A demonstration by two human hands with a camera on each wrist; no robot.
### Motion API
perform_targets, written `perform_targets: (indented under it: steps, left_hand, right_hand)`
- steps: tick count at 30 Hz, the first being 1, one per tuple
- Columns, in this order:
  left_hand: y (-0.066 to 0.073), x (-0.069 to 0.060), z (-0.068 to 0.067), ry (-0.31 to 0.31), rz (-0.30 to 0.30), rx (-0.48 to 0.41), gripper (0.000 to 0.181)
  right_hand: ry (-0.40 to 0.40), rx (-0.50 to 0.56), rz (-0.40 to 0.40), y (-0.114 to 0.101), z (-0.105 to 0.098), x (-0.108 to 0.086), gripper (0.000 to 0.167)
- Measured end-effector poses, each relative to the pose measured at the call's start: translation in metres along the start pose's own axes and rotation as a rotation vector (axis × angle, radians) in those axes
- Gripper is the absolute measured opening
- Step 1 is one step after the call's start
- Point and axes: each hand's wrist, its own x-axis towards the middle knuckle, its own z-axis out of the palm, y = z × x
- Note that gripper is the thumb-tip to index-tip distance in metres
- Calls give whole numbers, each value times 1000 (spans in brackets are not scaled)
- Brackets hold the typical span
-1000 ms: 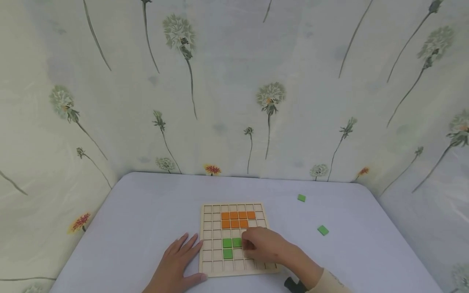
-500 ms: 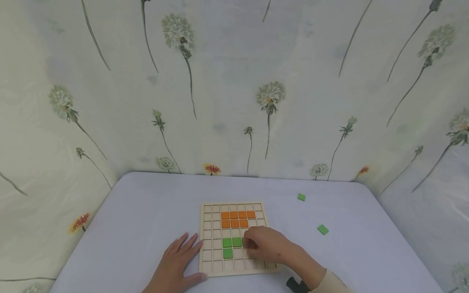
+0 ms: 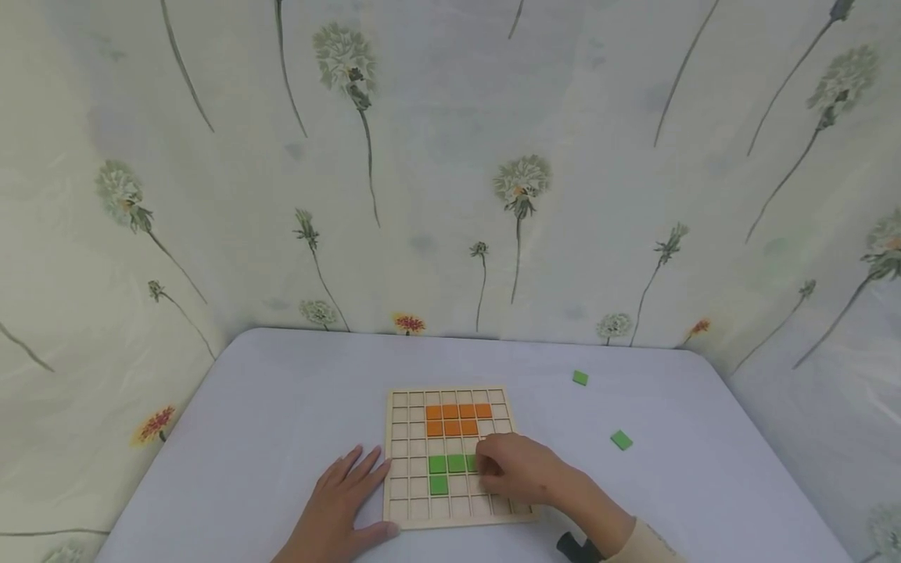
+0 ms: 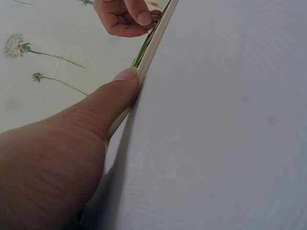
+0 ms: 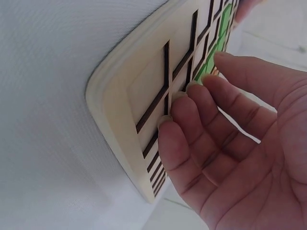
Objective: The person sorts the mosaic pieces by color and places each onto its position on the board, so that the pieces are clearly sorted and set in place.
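Observation:
A wooden grid board (image 3: 398, 512) lies on the table. My left hand (image 3: 340, 500) rests beside it with fingers spread. Its fingertips touch the left edge, and in the left wrist view the thumb (image 4: 108, 100) lies along the rim. Over the right half of the board is my right hand (image 3: 517, 469), fingers curled. Thumb and index fingertip straddle a green tile (image 3: 472, 463), partly hidden by the hand, at the end of a row. Two green tiles (image 3: 456, 464) continue that row to the left, and another green tile (image 3: 439, 485) sits below the leftmost.
Two rows of orange tiles (image 3: 450, 411) fill cells farther back on the board. To the right, two loose green tiles (image 3: 580, 378) lie on the white table (image 3: 303, 391). A floral cloth (image 3: 422, 195) hangs behind. Something black (image 3: 577, 547) is by the right wrist.
My right hand has shifted slightly to the right, so part of the third green tile in the row now shows. The left hand stays at the board's edge.

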Motion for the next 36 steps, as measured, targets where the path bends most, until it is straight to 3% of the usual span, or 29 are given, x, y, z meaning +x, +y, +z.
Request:
perform_targets:
  steps: [10, 26, 36]
  left_hand:
    - [-2, 1, 2, 15, 11, 15, 100]
    - [-1, 1, 1, 8, -1, 1, 98]
    - [3, 0, -2, -14, -16, 15, 98]
  right_hand:
    - [12, 16, 32, 5, -5, -6, 9]
    - [61, -12, 86, 31, -14, -20, 11]
    - [97, -40, 223, 54, -22, -31, 12]
